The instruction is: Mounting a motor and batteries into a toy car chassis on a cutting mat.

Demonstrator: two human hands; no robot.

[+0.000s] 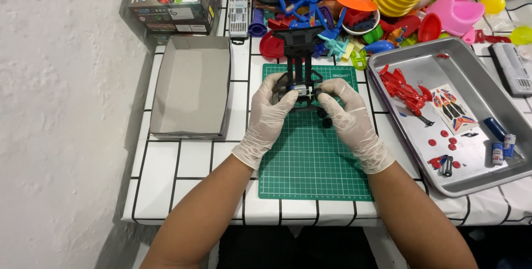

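Head view, looking down on a white tiled surface with black grid lines. Both hands wear pale disposable gloves and meet over the far end of a green cutting mat. The left hand and the right hand are each closed on one side of a black toy car chassis, fingers curled around its near end; a small pale part sits between the fingertips, likely a motor, though the view is too small to confirm. The chassis extends away from the person, its far end wide and raised. Two small black wheels lie on the mat just beside the right hand.

Left of the mat stands an open grey cardboard tray, with a printed toy box beyond it. Right of the mat sits a metal tray holding a red car body shell, a sticker sheet, small red round pieces and two small batteries. A heap of coloured plastic toys runs along the far edge of the surface.
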